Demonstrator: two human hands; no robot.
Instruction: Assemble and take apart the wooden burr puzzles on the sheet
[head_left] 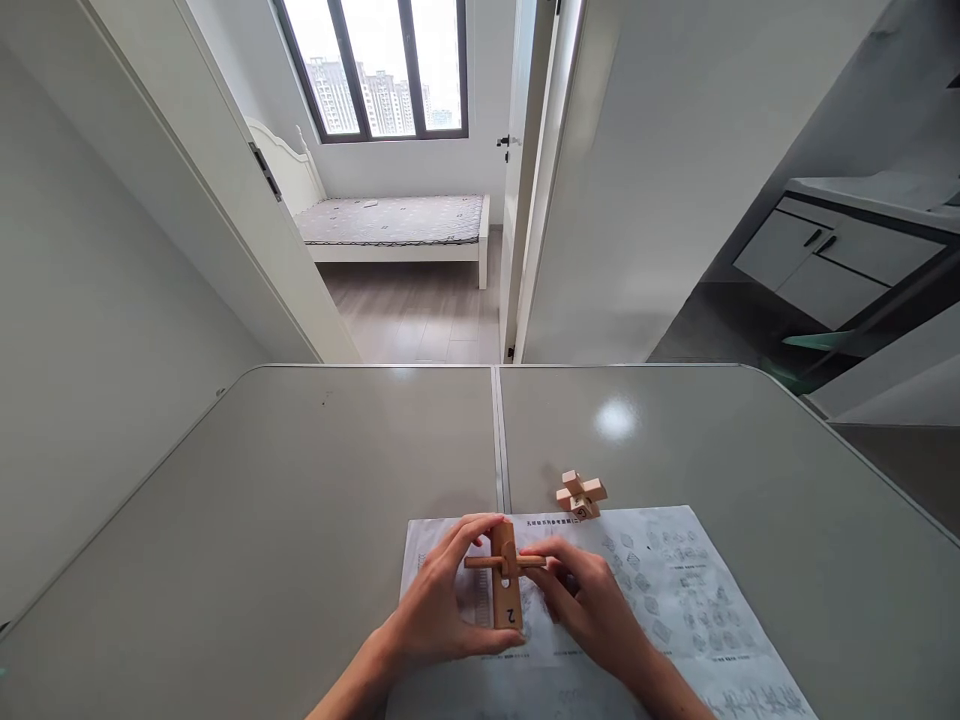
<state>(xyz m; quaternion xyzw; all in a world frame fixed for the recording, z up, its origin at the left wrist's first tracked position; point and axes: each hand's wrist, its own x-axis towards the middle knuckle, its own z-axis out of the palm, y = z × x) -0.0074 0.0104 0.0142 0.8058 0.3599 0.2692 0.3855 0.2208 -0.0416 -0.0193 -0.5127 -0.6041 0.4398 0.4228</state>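
Over the printed sheet (pixel 660 590), my left hand (pixel 442 590) grips a flat wooden puzzle block (pixel 507 600) at its two ends, thumb below and fingers above. The block carries a "2" near its lower end and has a slot through it. A thin wooden rod (pixel 480 563) crosses the block sideways, beside a small wooden piece standing in the middle. My right hand (pixel 585 600) pinches the rod's right end between thumb and forefinger. Just beyond the sheet's top edge sits an interlocking wooden burr puzzle (pixel 581 494), touched by neither hand.
The grey folding table (pixel 360 450) has a metal seam (pixel 498 430) down its middle. Past its far edge, an open door (pixel 517 180) leads to a room with a bed (pixel 397 222) and a window. Walls flank both sides, and white cabinets (pixel 832 250) stand at right.
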